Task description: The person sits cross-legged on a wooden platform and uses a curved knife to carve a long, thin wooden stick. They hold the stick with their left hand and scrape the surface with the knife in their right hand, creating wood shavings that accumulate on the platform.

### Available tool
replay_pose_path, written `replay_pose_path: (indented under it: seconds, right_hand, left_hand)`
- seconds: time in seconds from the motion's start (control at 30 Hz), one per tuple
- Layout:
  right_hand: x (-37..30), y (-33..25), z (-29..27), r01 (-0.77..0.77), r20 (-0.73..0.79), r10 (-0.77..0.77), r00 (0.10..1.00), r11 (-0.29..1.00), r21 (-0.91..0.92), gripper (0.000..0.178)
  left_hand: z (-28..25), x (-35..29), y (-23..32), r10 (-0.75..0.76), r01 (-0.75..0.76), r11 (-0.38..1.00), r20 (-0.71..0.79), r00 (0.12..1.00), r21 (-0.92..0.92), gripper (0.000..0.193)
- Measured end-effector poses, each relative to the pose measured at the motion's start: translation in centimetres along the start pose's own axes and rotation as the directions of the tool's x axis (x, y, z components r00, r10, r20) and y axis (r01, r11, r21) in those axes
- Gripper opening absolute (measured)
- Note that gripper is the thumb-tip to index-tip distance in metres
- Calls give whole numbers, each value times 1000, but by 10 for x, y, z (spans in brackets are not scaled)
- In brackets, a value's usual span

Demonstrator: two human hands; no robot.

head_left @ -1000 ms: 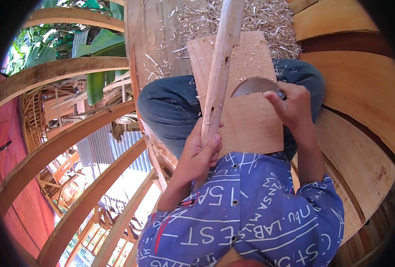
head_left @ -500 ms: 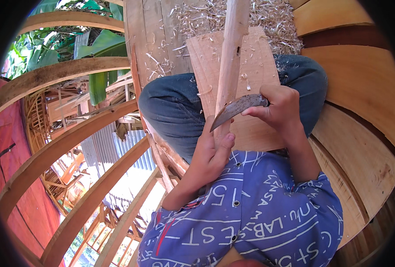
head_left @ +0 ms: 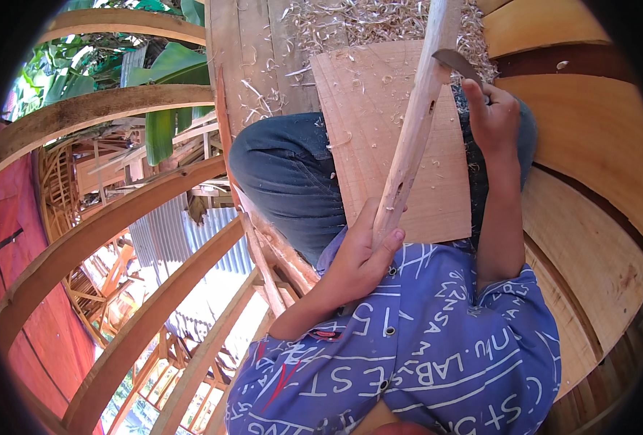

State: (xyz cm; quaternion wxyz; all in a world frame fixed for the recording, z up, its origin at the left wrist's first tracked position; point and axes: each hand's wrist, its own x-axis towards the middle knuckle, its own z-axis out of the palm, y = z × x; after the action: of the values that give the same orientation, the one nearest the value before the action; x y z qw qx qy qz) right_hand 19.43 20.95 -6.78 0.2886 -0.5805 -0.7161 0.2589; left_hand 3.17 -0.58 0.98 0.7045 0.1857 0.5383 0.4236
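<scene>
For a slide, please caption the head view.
Left hand gripping a long pale wooden pole, right hand holding a curved dark metal blade at it, over a light-brown rectangular board.

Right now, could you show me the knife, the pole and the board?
Knife [head_left: 462, 64], head view: on the blade.
Pole [head_left: 418, 127], head view: on its shaft, around the middle of the visible length.
Board [head_left: 365, 119], head view: on its flat face, left of the pole.

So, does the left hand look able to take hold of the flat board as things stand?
Probably not yet: the left hand is closed around the wooden pole. If it let go, the way looks free, since the near edge of the flat board appears close.
</scene>
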Motion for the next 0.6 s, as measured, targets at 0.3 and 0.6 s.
replay_pose_path:
  seconds: [0.3,0.6]
  right_hand:
    - [-53,-55,-7,319,349,-294,890,948,-16,61]
    - [-65,-46,9,336,359,-314,879,942,3,68]
  left_hand:
    - [-14,7,12,34,-58,983,-139,990,-173,35]
    - [-1,2,6,88,-74,994,-204,975,77,36]
